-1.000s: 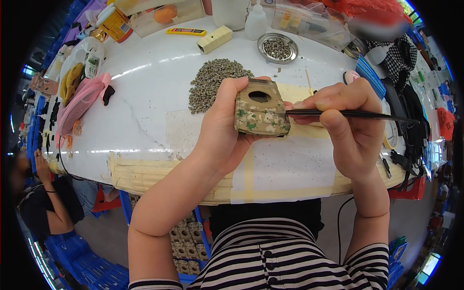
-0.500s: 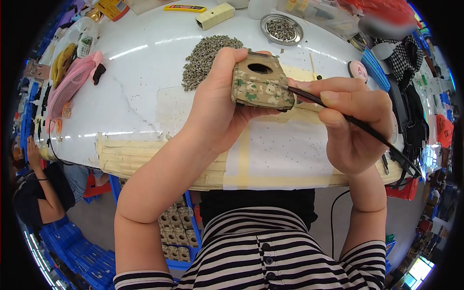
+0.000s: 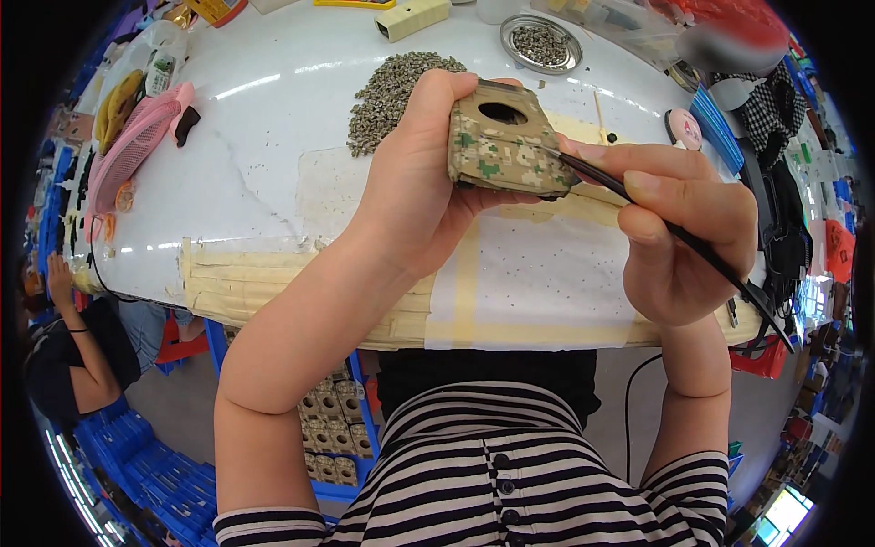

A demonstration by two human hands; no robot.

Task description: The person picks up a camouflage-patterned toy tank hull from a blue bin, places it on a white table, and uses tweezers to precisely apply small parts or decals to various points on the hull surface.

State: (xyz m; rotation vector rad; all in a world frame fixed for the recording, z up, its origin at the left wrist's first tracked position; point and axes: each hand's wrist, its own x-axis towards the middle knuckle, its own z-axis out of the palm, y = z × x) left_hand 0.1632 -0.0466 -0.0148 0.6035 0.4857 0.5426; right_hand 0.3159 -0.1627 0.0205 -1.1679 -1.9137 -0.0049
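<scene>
- Half a second earlier I had one pile of small metal parts and one round metal dish lower in my view; both now sit higher, and since the first frame the one slender black tool has tipped from nearly level to pointing down toward four o'clock.
- I see one camouflage case with one oval opening, raised above the table; my clock is centred there.
- The left hand has its fingers closed round the case from nine o'clock, thumb on the upper edge, others underneath.
- The right hand, at four o'clock, pinches the tool between thumb and fingers; the tip meets the case's right edge, and I cannot tell whether it presses in.
- The pile lies between nine and ten, the dish just past twelve, one cream block at eleven.
- At three I have one round tin; at six, one white sheet.
- At seven, below the table, similar cases stand in rows, partly hidden, so I cannot count them.
</scene>
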